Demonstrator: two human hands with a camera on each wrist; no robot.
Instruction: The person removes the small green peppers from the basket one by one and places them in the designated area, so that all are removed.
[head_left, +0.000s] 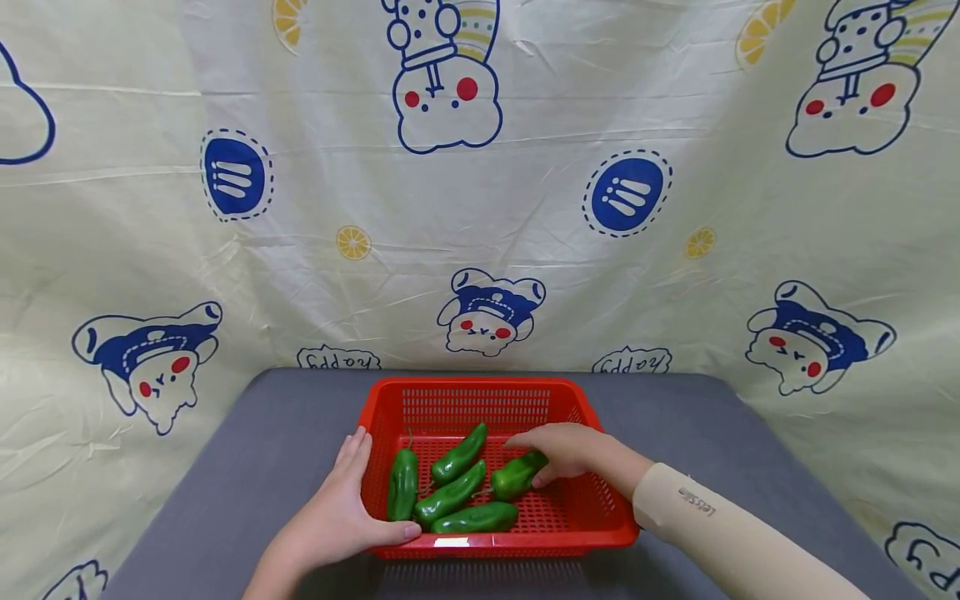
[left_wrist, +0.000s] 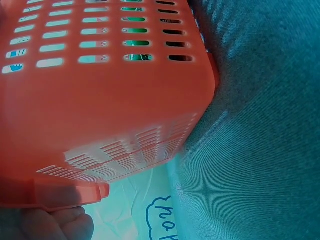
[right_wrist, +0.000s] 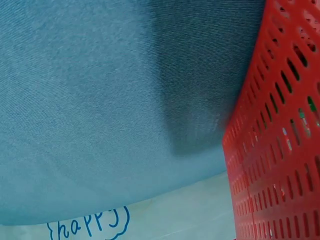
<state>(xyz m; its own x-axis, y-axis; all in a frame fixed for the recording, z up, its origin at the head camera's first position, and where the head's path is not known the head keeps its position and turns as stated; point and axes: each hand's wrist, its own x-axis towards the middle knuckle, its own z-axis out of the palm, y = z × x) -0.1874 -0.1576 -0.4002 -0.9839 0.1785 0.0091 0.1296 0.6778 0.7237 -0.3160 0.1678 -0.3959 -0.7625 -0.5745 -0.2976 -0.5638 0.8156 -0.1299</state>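
A red plastic basket (head_left: 525, 540) with slotted walls stands on the grey cloth, several green peppers inside. My left hand (head_left: 337, 512) holds its near left corner, thumb over the front rim and fingers along the left rim. Those fingers (left_wrist: 75, 224) show at the rim in the left wrist view. Inside the basket, my right hand (head_left: 562, 450) grips a green pepper (head_left: 512, 480) between thumb and fingers. To the left of it lie an upright-pointing pepper (head_left: 403, 485), two slanted peppers (head_left: 459, 456) and a pepper lying along the front (head_left: 476, 518).
The grey cloth-covered table (head_left: 300, 433) extends on both sides of the basket. A pale printed curtain (head_left: 525, 208) hangs behind the table's far edge and along its sides. In the right wrist view the basket's slotted side wall (right_wrist: 280, 150) rises beside the cloth.
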